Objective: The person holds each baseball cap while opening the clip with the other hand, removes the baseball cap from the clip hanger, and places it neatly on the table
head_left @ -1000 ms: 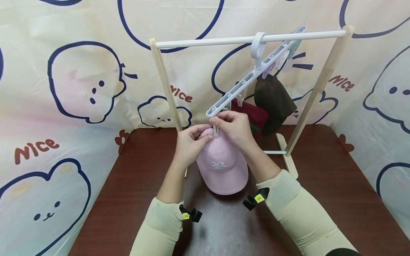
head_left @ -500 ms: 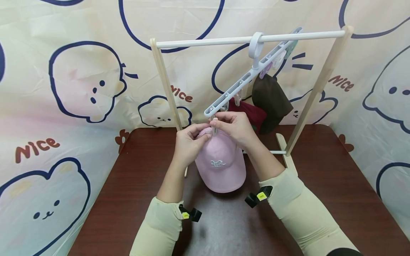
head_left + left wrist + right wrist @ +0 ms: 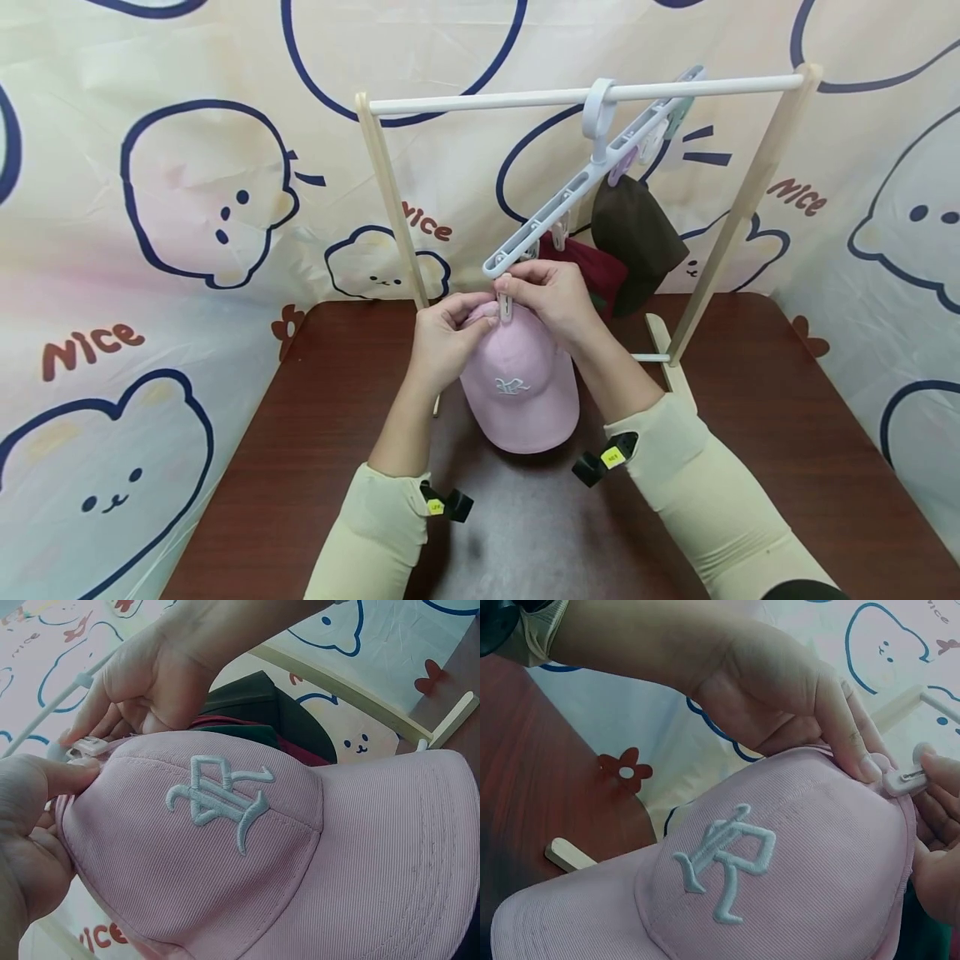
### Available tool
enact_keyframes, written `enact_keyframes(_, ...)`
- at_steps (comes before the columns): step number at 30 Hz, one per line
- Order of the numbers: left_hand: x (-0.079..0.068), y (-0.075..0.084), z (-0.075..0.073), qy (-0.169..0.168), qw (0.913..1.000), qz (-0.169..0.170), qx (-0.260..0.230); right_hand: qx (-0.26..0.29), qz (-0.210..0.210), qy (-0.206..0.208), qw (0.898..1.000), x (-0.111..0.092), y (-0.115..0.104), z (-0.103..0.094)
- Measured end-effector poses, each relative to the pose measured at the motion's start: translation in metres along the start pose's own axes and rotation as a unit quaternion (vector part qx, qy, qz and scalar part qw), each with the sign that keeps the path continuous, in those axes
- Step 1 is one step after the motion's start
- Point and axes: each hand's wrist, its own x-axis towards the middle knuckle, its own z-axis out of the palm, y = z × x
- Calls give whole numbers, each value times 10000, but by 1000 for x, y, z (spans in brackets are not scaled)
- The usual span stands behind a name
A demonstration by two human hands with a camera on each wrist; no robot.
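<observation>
A pink baseball cap (image 3: 517,387) with white embroidery hangs brim down below the near end of a pale blue clip hanger (image 3: 573,193). My left hand (image 3: 444,340) pinches the cap's back edge between thumb and fingers. With thumb and fingers, my right hand (image 3: 553,302) pinches a whitish clothespin (image 3: 506,307) at the hanger's end. In the right wrist view the clothespin (image 3: 905,781) sits over the cap's edge, close to the left thumb. Behind the right hand hang a dark red cap (image 3: 588,260) and a dark brown cap (image 3: 636,237). Some right fingers are hidden.
The hanger hooks over the white bar (image 3: 480,100) of a wooden rack, whose right post (image 3: 738,221) stands on the brown table (image 3: 337,400). A purple clip (image 3: 622,167) and several others hang along the hanger. A cartoon-printed cloth (image 3: 225,333) surrounds the table.
The hanger and pink cap swayed slightly left, then the cap came back a little to the right. Both hands moved along with it and kept their hold.
</observation>
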Motion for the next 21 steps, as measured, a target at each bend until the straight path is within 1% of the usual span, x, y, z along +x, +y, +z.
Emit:
enact_keyframes(4,0,0,0,-4,10000,41,39,167,26,118,9998,0,0,3)
enact_keyframes(9,-1,-1,0,-31,10000,71,31,157,48,239,9996,0,0,5)
enact_keyframes(15,-1,0,-2,-50,9999,94,51,169,71,292,9994,0,-1,6)
enact_keyframes(21,-3,2,-4,-109,9999,-125,28,124,97,306,9994,0,-3,7)
